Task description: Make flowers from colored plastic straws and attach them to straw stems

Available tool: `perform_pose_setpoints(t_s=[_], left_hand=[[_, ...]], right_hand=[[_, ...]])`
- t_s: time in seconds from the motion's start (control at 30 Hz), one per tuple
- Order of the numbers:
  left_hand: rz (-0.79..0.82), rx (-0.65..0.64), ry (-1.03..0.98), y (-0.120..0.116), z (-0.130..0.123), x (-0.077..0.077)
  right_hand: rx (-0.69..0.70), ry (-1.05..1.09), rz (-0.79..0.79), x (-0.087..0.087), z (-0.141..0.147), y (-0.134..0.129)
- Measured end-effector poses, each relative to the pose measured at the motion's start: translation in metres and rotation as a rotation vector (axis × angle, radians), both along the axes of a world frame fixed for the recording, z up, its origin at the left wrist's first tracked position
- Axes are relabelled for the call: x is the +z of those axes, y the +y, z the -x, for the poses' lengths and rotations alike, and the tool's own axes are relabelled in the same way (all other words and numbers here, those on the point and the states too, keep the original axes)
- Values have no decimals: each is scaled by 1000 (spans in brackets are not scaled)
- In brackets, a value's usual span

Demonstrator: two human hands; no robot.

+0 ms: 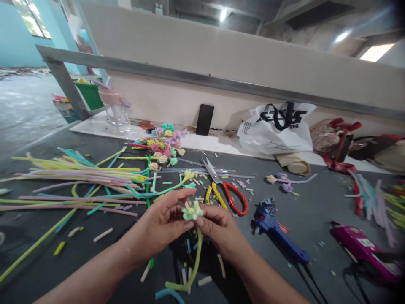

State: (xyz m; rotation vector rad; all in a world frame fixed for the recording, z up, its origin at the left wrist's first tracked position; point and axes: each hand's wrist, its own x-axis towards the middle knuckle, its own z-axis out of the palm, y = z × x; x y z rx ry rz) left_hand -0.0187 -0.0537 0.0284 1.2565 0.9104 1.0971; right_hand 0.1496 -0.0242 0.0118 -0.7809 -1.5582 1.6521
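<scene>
Between my two hands is a small pipe-cleaner flower [192, 212] with pale green and cream petals and a yellowish centre. Its bent yellow-green stem [198, 257] hangs below toward the table's near edge. My left hand [153, 221] is closed at the flower's left side, thumb and fingertips against the petals. From the right, my right hand [223, 230] pinches the flower's base where the stem begins; its other fingers are partly hidden. Just beyond the hands lie scissors [236, 197] with red and yellow handles, blades pointing away. Cut pipe-cleaner bits [205, 280] are scattered around.
Long pastel pipe cleaners [95, 175] spread over the left. Finished flowers [164, 141] are heaped at the back. A blue glue gun [281, 236] and a magenta one [363, 249] lie right, with cords. A phone [205, 120], clear bottle [117, 114] and white bag [275, 131] line the back.
</scene>
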Motion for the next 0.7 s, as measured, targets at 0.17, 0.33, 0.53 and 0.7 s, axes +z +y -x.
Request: perform_pose_setpoints(t_s=[0.17, 0.33, 0.53, 0.7], left_hand=[[-332, 17, 345, -2, 10, -1], [-405, -5, 443, -4, 8, 4], [-333, 0, 490, -4, 3, 8], [-295, 5, 513, -6, 3, 7]], right_hand=[[56, -21, 109, -1, 0, -1], [60, -64, 168, 2, 0, -4], [115, -103, 134, 4, -1, -3], [117, -87, 120, 4, -2, -2]])
